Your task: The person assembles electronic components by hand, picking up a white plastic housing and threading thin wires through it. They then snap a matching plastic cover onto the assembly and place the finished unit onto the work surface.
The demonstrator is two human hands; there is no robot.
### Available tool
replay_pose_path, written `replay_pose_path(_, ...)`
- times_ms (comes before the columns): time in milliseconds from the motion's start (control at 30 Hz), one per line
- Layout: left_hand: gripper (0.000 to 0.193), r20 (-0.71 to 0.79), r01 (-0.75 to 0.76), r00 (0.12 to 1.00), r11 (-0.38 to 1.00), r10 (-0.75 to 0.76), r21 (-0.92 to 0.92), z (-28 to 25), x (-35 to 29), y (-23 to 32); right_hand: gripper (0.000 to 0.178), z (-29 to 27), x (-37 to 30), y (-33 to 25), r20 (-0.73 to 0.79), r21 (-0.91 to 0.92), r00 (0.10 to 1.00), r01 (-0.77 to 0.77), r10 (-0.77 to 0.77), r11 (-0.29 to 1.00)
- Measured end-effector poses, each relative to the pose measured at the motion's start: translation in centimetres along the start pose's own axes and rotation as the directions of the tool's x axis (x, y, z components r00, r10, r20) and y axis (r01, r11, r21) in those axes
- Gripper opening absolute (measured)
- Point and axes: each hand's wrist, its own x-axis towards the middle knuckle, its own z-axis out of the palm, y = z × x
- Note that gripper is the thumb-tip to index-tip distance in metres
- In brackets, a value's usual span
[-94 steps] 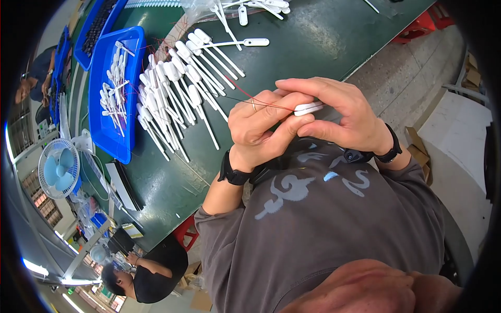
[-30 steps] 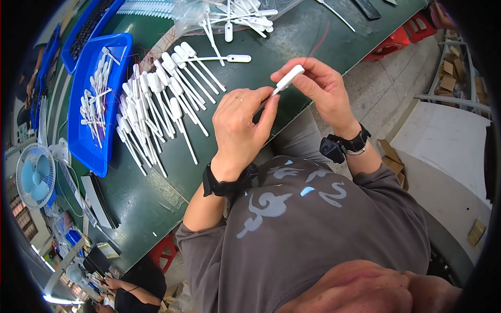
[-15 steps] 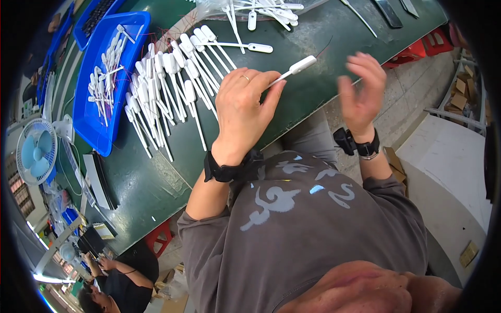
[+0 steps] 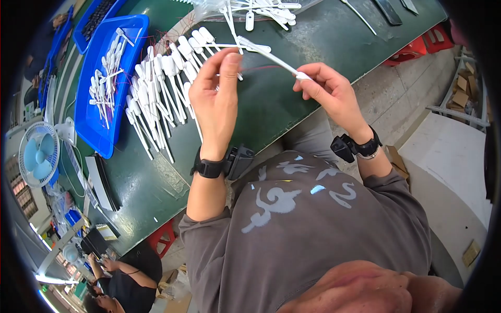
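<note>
My right hand [image 4: 334,96] pinches the wide-headed end of a white plastic stick [image 4: 272,57], whose thin shaft points up and left above the green table [image 4: 292,107]. From that end a thin red wire [image 4: 265,68] runs across to my left hand [image 4: 215,112]. The thumb and forefinger of my left hand are closed where the wire reaches them; the wire's tip is hidden. Just left of this hand lies a spread of similar white sticks [image 4: 154,88], their rounded heads mostly toward the far side.
At the left stands a blue tray [image 4: 86,117] with several white pieces and red wires inside. More sticks lie on a clear plastic bag [image 4: 209,11] at the far edge. A small fan [image 4: 39,156] is at far left; a co-worker [image 4: 130,281] sits lower left.
The stick has passed from my left hand to my right and now points up-left. My right hand came in to grip its head; my left hand moved left with the wire.
</note>
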Motion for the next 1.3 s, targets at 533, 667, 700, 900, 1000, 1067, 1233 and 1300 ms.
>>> replay_pose_path(533,0.024,0.1,0.118,0.99,0.981,-0.103,-0.154,0.5,-0.7,-0.3,0.024,0.6,0.1,0.2,0.059,-0.065,0.997,-0.042,0.045,0.997)
replay_pose_path(667,0.026,0.08,0.104,0.992,0.991,-0.097,-0.081,0.2,-0.6,-0.1,0.019,1.1,0.1,0.5,-0.019,-0.072,1.0,-0.004,0.003,0.997)
replay_pose_path(700,0.027,0.06,0.091,0.994,0.995,-0.088,-0.044,0.2,-0.5,-0.1,0.017,1.3,0.1,0.6,-0.056,-0.072,0.998,0.023,-0.027,0.997)
replay_pose_path(900,0.027,0.026,-0.074,0.997,0.99,0.072,0.122,0.4,-0.7,-1.0,0.017,1.7,0.4,1.1,-0.106,-0.204,0.977,0.162,-0.186,0.965)
replay_pose_path(1000,0.026,0.052,-0.228,0.974,0.939,0.222,0.256,0.3,-0.6,-1.5,0.016,1.7,0.2,1.3,-0.169,-0.182,0.97,0.142,-0.173,0.973)
replay_pose_path(1067,0.024,0.053,-0.205,0.979,0.942,0.198,0.266,0.4,-0.7,-1.5,0.016,1.8,0.1,1.4,-0.213,-0.183,0.957,0.16,-0.198,0.97)
replay_pose_path(1233,0.022,0.166,0.149,0.973,0.987,-0.158,0.065,0.0,-0.7,-0.9,0.013,1.9,0.3,2.1,-0.253,-0.302,0.879,0.325,-0.404,0.896)
replay_pose_path(1300,0.022,0.205,0.209,0.957,0.978,-0.206,0.008,0.0,-0.4,-1.1,0.012,1.9,0.3,2.0,-0.246,-0.328,0.879,0.321,-0.408,0.888)
